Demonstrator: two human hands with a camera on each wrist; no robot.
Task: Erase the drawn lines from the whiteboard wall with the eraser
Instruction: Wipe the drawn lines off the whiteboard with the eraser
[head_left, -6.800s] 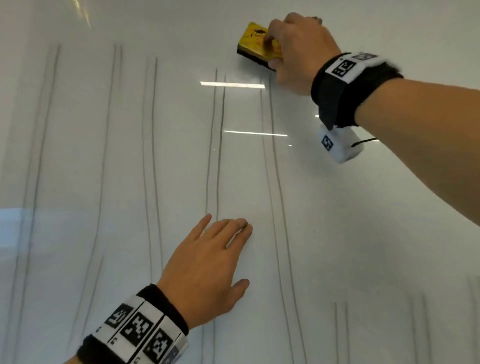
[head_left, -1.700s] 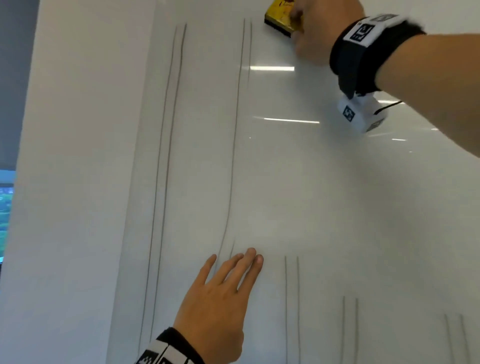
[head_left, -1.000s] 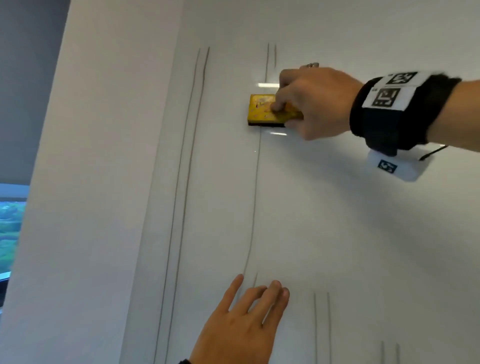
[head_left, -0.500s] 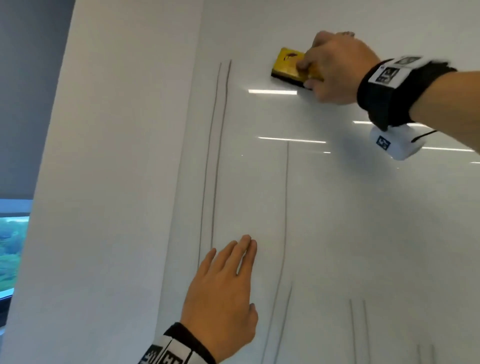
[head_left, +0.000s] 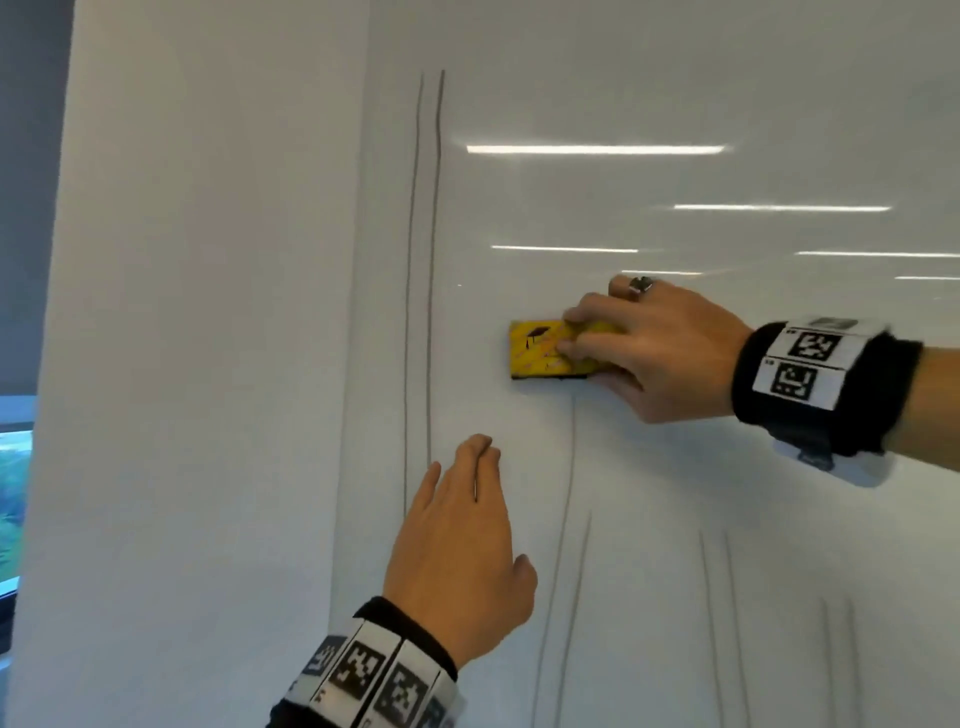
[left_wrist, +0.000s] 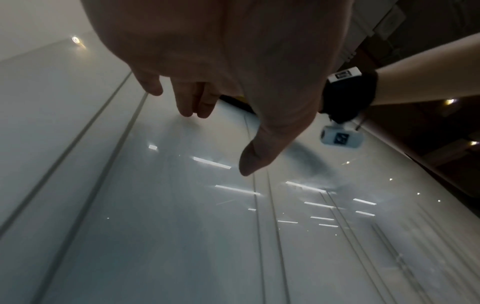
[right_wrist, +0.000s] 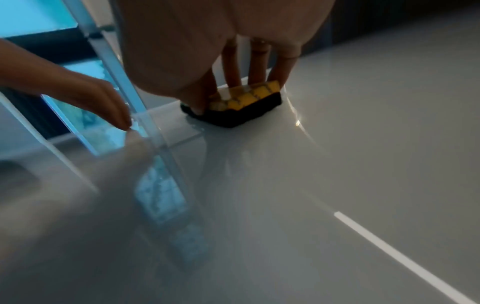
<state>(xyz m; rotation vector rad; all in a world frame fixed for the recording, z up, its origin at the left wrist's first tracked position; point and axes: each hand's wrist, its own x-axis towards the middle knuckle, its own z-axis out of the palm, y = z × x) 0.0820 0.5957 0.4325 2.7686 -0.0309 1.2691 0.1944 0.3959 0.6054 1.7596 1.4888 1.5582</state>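
Note:
My right hand grips a yellow eraser with a black felt base and presses it flat on the whiteboard wall, at mid height. In the right wrist view the fingers and thumb curl over the eraser. A single grey line runs down from just below the eraser. A pair of long grey lines stands to its left. My left hand lies flat on the board below the eraser, fingers straight, covering the pair's lower part.
Short pairs of grey lines stand low on the board at the right. The board's left edge meets a plain white wall. A window shows at the far left. Ceiling lights reflect in the glossy board.
The right hand has dragged the eraser down from the top of the board to mid height, wiping away the upper part of the single line. The left hand stays flat on the board.

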